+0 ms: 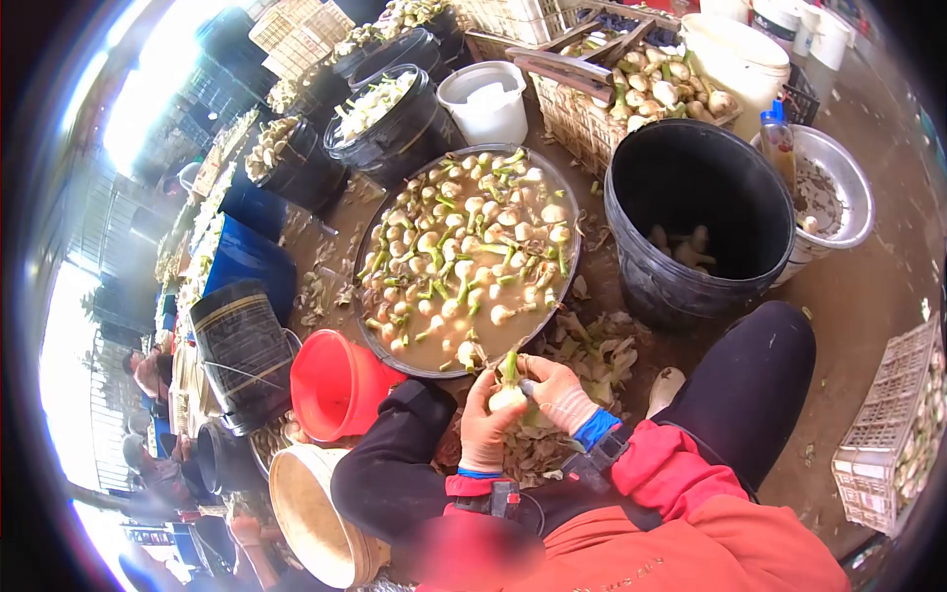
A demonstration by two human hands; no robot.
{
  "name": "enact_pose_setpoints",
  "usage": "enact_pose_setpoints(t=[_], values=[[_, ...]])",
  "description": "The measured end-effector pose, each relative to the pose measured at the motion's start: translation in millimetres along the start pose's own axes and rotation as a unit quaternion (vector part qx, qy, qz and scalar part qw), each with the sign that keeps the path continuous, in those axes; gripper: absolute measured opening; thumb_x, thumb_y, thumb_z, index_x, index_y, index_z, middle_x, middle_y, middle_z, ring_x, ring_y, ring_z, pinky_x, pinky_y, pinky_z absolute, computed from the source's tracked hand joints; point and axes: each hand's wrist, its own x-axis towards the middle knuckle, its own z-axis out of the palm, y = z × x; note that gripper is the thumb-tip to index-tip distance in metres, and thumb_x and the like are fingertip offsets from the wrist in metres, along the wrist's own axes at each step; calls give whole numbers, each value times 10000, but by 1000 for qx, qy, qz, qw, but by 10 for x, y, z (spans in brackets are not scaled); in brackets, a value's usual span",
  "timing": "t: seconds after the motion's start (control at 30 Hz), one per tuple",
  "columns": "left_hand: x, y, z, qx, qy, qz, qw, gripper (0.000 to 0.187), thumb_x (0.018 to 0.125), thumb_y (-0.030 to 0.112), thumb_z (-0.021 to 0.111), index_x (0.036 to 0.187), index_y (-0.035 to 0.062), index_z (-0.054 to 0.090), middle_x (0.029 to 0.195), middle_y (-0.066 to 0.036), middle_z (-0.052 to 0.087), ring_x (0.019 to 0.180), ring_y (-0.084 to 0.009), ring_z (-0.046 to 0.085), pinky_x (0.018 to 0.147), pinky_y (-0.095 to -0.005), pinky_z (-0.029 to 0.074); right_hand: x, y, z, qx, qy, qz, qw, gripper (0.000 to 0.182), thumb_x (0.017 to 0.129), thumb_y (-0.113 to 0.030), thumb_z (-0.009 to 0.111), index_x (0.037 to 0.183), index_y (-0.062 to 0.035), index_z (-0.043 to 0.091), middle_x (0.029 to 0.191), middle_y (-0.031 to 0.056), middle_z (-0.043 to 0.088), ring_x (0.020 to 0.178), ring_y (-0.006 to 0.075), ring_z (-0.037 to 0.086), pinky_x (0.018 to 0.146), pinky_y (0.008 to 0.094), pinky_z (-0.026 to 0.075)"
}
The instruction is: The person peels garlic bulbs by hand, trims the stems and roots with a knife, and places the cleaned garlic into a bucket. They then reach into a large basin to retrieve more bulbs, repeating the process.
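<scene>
Head view: two hands work a single bulb over the near rim of a wide pan.

Head view: the left hand [486,419] is closed around a pale bulb with a green stalk [508,387], fingers wrapped under its base, while the right hand [562,393] pinches in from the other side, apparently with a small blade, though that is too small to make out. The bulb sits between both palms, stalk up, just past the near edge of the shallow pan [380,340], which is filled with murky water and many like bulbs. Trimmed peelings [592,355] lie on the ground at the pan's near right edge. Doing this well likely means holding the bulb steady low in the left palm and cutting away from the fingers. A black bucket [691,222] holding a few bulbs stands right of the pan; a red bucket [335,385] lies tipped at the pan's near left.
</scene>
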Motion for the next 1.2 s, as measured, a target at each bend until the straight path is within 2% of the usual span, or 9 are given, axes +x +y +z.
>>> enact_pose_setpoints(t=[0.1,0.27,0.4,0.43,0.53,0.7,0.87,0.97,1.2], values=[[-7,-25,-92,-409,34,-123,904,364,841,240,605,1170,108,521,1170,-90,566,992,-266,585,749,-405,508,-66,-139,-8,60,-15,9,998,337,832,31,567,1168,35,545,1097,49,613,996,106,545,900,246,420],[28,-141,-121,-460,55,-175,869,405,848,258,600,1203,95,494,1104,-86,599,936,-272,601,666,-384,508,-111,-129,26,143,-17,-9,990,370,818,41,544,1187,19,547,1090,29,618,979,117,556,875,235,427],[30,-123,-44,-238,15,-134,962,540,807,272,673,1256,48,474,1083,-104,580,910,-243,602,709,-371,510,-95,-122,-20,183,32,94,978,308,831,23,566,1138,14,582,1035,36,621,950,122,562,866,254,438],[-4,-39,60,103,56,48,992,623,759,295,718,1268,41,462,1057,-109,577,916,-252,590,748,-368,496,-82,-104,-12,194,55,75,977,281,829,33,552,1104,10,604,1003,37,630,914,117,571,827,247,451],[-42,143,218,498,75,227,833,804,652,353,797,1286,18,434,1021,-133,552,933,-273,563,824,-347,456,-103,-194,7,130,95,136,978,319,819,90,519,1119,21,602,1003,49,635,889,123,585,806,245,473],[6,-40,133,101,59,77,990,731,733,362,738,1331,101,409,988,-76,575,812,-177,580,644,-289,480,-94,-140,5,176,83,107,975,308,803,110,527,1092,39,607,980,57,638,873,139,593,777,262,489],[65,-59,-55,-459,1,-236,856,542,826,567,545,1128,119,519,779,-15,599,551,-154,525,445,-263,391,-129,-109,31,248,19,68,966,302,817,80,550,1113,43,595,996,78,636,879,157,605,789,266,489],[87,-309,-58,-221,158,-207,940,516,818,543,580,1103,116,529,720,-14,584,522,-155,518,463,-277,429,-57,-160,28,202,99,97,970,335,807,99,530,1130,34,589,1023,72,631,909,139,590,811,255,485],[-70,-83,187,-117,59,-53,990,792,728,398,760,1293,66,316,949,-20,515,768,-82,490,656,-211,443,-98,-63,82,119,74,63,988,283,828,-7,595,1110,10,605,988,35,638,873,108,574,769,235,467]])
